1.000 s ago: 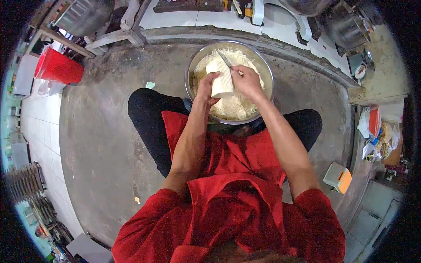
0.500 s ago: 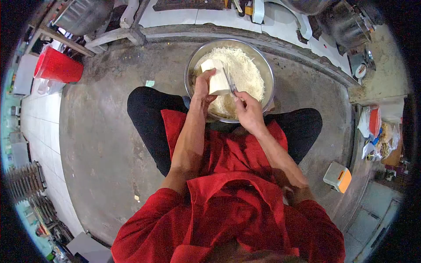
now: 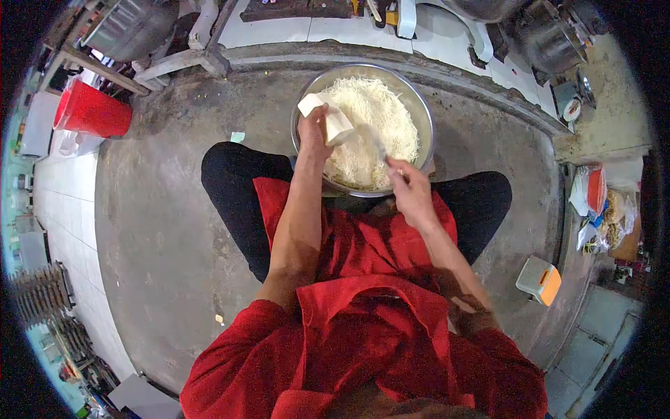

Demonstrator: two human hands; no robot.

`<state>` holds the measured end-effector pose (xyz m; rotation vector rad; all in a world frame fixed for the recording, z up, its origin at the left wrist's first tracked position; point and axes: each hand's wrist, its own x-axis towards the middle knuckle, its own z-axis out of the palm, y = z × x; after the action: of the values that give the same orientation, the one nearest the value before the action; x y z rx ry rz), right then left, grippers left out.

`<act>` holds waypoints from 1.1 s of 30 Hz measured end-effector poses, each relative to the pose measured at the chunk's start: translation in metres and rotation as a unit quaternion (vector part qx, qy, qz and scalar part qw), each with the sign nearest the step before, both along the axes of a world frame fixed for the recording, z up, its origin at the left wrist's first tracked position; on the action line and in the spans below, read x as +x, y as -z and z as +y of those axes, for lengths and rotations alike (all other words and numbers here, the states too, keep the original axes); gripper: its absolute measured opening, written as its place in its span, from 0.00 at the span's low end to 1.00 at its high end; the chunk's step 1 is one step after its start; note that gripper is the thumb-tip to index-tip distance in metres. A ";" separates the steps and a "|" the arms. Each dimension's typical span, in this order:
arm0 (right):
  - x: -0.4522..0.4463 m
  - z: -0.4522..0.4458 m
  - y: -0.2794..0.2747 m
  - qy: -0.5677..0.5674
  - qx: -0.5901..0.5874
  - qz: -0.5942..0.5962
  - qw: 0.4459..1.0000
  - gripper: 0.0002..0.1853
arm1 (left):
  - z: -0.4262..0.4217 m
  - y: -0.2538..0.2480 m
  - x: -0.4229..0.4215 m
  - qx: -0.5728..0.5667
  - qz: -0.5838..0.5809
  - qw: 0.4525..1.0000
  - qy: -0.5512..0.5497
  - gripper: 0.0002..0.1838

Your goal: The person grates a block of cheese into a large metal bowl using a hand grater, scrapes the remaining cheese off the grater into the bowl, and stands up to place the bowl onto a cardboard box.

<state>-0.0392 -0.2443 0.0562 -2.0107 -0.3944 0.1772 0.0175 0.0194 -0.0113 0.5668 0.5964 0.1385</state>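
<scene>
My left hand (image 3: 313, 134) is closed around a thick, pale white block (image 3: 337, 126) with flat cut sides, held over the left part of a wide steel bowl (image 3: 428, 133). In my right hand (image 3: 412, 192) is a knife (image 3: 379, 145), its blade blurred and pointing up and left over the bowl, apart from the block. Fine pale shreds (image 3: 384, 105) fill much of the bowl, which stands on the floor between my bent legs. What kind of food the block is, I cannot tell.
A red bucket (image 3: 94, 108) stands at the upper left. Beyond the bowl runs a low concrete ledge (image 3: 300, 52). On the right are a small box with an orange side (image 3: 539, 281) and several plastic bags (image 3: 593, 202). Metal pots (image 3: 548, 35) sit at the upper right.
The block has tilted and shifted a little to the left. My right hand and the knife have moved right and down, away from the block.
</scene>
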 end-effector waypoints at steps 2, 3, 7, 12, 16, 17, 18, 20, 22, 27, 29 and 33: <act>0.021 0.012 -0.020 0.101 0.057 0.253 0.961 0.15 | 0.001 -0.027 -0.006 0.022 -0.030 0.999 0.002 0.27; 0.033 0.023 -0.017 0.121 0.107 0.251 0.954 0.16 | 0.001 -0.042 -0.011 0.031 -0.037 0.999 -0.009 0.28; 0.073 0.065 0.031 0.116 0.070 0.285 0.949 0.19 | 0.020 -0.057 -0.019 0.027 -0.062 0.997 -0.033 0.27; 0.057 0.098 0.049 0.051 0.065 0.175 0.981 0.17 | 0.024 -0.062 -0.024 0.008 -0.058 0.998 -0.017 0.24; 0.056 0.083 -0.008 0.126 0.109 0.304 0.938 0.18 | 0.003 -0.065 -0.022 0.044 -0.030 0.999 -0.008 0.24; 0.058 0.082 -0.023 0.123 0.184 0.329 0.918 0.19 | -0.006 -0.069 -0.019 0.097 -0.024 0.995 -0.011 0.24; 0.063 0.081 -0.020 0.124 0.183 0.328 0.918 0.19 | -0.015 -0.071 -0.017 0.151 -0.018 0.988 -0.013 0.25; 0.078 0.076 -0.013 0.111 0.222 0.347 0.904 0.17 | -0.029 -0.055 -0.011 0.211 -0.003 0.977 0.009 0.30; 0.082 0.069 -0.014 0.091 0.240 0.383 0.888 0.17 | -0.049 -0.031 -0.004 0.197 0.033 0.980 -0.007 0.41; 0.079 0.052 -0.004 0.036 0.322 0.464 0.824 0.18 | -0.067 -0.100 -0.043 0.297 0.029 0.952 0.068 0.39; 0.083 0.045 0.020 -0.032 0.429 0.498 0.753 0.17 | -0.065 -0.085 -0.044 0.142 0.010 0.983 0.120 0.36; 0.080 0.067 0.007 0.087 0.287 0.357 0.885 0.19 | -0.066 -0.054 -0.041 -0.108 -0.099 0.978 0.148 0.33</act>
<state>0.0411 -0.1773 0.0496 -1.2626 0.1970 0.5913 -0.0234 -0.0463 0.0428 0.4194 0.3234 -0.1483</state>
